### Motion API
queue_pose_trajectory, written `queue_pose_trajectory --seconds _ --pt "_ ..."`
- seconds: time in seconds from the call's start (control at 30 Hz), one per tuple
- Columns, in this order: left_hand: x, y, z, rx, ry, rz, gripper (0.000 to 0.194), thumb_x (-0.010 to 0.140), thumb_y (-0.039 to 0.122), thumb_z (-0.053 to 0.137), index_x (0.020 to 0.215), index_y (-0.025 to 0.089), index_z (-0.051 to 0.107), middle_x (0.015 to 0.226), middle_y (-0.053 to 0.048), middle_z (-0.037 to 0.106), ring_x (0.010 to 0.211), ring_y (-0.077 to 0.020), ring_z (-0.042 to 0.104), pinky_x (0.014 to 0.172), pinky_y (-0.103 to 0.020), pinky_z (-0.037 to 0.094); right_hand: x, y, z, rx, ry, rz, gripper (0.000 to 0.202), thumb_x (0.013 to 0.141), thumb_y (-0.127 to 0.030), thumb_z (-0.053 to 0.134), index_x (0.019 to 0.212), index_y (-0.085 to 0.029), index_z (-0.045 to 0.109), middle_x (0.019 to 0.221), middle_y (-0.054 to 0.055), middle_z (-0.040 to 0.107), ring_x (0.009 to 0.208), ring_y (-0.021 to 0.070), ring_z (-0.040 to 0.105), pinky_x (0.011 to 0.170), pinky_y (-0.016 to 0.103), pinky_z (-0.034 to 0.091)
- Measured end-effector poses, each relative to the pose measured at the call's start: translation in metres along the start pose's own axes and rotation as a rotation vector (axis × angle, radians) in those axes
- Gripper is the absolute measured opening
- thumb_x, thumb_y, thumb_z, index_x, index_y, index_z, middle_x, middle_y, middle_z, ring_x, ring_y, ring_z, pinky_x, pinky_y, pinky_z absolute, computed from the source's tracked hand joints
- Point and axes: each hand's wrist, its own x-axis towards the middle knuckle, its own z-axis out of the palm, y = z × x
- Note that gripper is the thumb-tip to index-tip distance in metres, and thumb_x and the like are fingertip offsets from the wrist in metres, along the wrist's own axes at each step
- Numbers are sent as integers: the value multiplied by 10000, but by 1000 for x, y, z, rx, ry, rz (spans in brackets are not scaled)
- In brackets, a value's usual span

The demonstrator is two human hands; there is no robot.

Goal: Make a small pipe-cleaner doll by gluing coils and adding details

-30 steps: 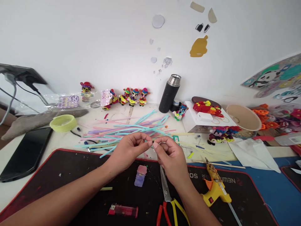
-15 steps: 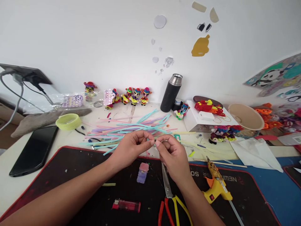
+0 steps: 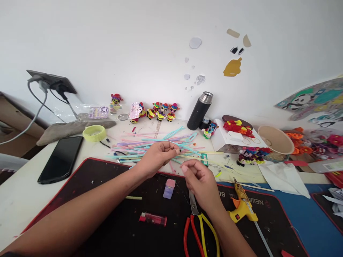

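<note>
My left hand [image 3: 161,155] hovers at the near edge of a pile of pastel pipe cleaners [image 3: 134,142], thumb and forefinger pinched together. Whatever sits at those fingertips is too small to make out. Lower and to the right, my right hand [image 3: 200,179] is curled in a pinch too, and I cannot make out anything in it. A gap separates the two hands. Under the right hand lie scissors [image 3: 193,205] with red and yellow handles, blades partly hidden. Below the left hand rests a small pink and purple fuzzy piece [image 3: 169,189], with a pink lighter [image 3: 153,218] nearer me.
A yellow glue gun [image 3: 244,205] lies on the black mat [image 3: 107,214] at right. Along the wall stand several pipe-cleaner figures [image 3: 160,112] and a leaning black flask [image 3: 199,110]. Left are a phone [image 3: 61,160] and a yellow-green coil [image 3: 94,134]; a beige bowl [image 3: 276,140] is far right.
My hands have come apart: the fingertips were nearly touching before, and now the left is higher and the right lower. The camera view has shifted, with most things on the desk appearing farther right.
</note>
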Motion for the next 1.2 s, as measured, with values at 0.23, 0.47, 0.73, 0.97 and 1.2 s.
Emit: queue_pose_trajectory --seconds 0.23,0.47,0.73,0.97,1.2 --pt "0 3 -1 -114 -23 9 335 733 428 865 803 164 671 521 114 366 459 -53 175 451 -252 86 -60 -16 21 -830 -402 -161 184 993 -350 703 1138 -248 751 780 3 777 651 197 711 621 279 417" --pt "-2 11 -4 -148 -27 32 353 730 432 875 788 159 659 529 111 354 468 -45 159 467 -248 68 -63 0 60 -1360 -592 -101 231 1008 -401 694 1110 -194 690 918 100 829 757 326 800 623 337 510" --pt "0 14 -6 -192 -1 17 353 677 396 902 784 164 658 501 126 324 461 -46 144 463 -242 63 -73 7 60 -1100 -561 -28 205 914 -430 749 976 -239 707 837 54 803 748 268 758 596 273 437" --pt "3 11 -7 -219 16 4 373 671 423 902 798 161 668 489 135 304 461 -48 130 454 -230 78 -48 9 28 -43 -321 214 368 920 -539 729 839 -230 545 611 -72 549 438 102 515 429 193 355" --pt "6 10 -11 -215 35 -12 410 683 464 912 796 160 662 489 138 294 470 -49 114 448 -217 94 -1 0 9 463 -170 162 418 915 -538 775 903 -214 513 662 -36 683 357 87 589 332 141 235"
